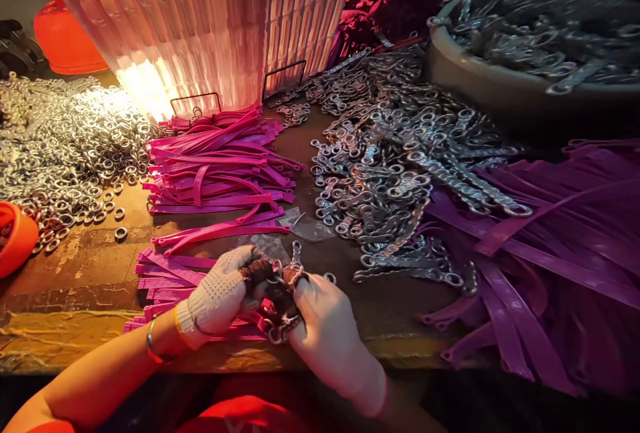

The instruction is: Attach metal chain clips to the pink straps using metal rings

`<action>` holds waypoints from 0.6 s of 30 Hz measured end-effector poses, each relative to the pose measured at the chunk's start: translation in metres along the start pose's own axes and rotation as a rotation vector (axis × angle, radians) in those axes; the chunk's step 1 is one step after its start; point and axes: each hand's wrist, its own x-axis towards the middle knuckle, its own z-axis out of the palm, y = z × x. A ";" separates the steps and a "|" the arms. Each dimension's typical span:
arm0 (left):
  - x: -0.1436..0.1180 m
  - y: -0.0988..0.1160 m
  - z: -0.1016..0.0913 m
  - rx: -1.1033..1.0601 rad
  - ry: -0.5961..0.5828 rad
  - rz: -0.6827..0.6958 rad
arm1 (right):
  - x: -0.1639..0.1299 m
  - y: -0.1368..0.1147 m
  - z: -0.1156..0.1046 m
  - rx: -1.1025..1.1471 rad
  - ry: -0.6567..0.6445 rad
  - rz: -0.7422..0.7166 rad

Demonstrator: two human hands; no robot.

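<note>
My left hand (217, 296), in a dotted knit glove with dark fingertips, is closed near the table's front edge. Against it is my right hand (327, 326), in a plain pale glove, its fingers closed round metal strips with ring ends (296, 253). More ring ends poke out below the dark fingertips. A bit of bright pink shows between the hands; whether it is held or lies behind, I cannot tell. The left fingers partly hide what they grip. Pink straps (173, 269) lie under and beside my left wrist.
Loose metal rings (75, 146) are heaped at left, near an orange container (15, 239). A stack of pink straps (220, 159) lies before a ribbed translucent panel (215, 33). Metal strips (380, 179) are piled at right, beside a large tub (450, 59) and purple straps (540, 273).
</note>
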 end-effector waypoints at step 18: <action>0.020 0.019 -0.029 0.203 -0.071 0.034 | 0.026 0.014 -0.004 0.104 -0.040 0.016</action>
